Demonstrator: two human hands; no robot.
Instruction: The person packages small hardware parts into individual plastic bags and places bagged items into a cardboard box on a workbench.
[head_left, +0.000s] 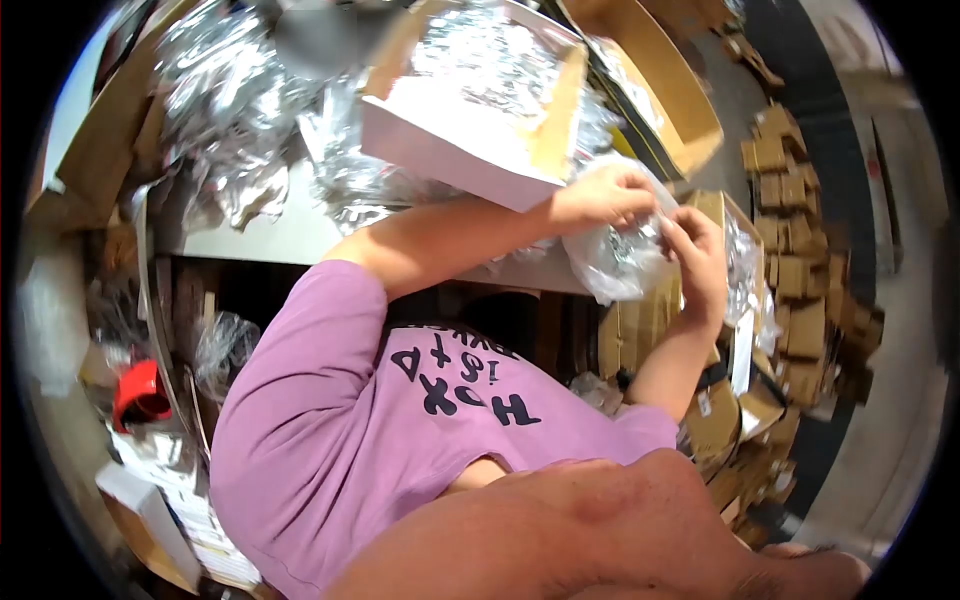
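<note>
A clear plastic bag (615,262) hangs at the table's front edge, with small shiny items that I cannot make out inside. My left hand (608,196) pinches its upper rim from the left, fingers bent and closed. From the right, my right hand (697,250) holds the same rim between thumb and fingers. The two hands are close together over the bag's mouth. Just beyond my left forearm stands a white cardboard box (450,150), tilted in view and filled with shiny clear plastic packets (485,60).
Loose shiny packets (235,90) cover the white table (250,240) at left. A brown open box (690,125) stands at the far right. Beside my right hand, another carton (740,255) holds packets. Many small boxes (790,235) are stacked on the floor; a red object (142,395) sits lower left.
</note>
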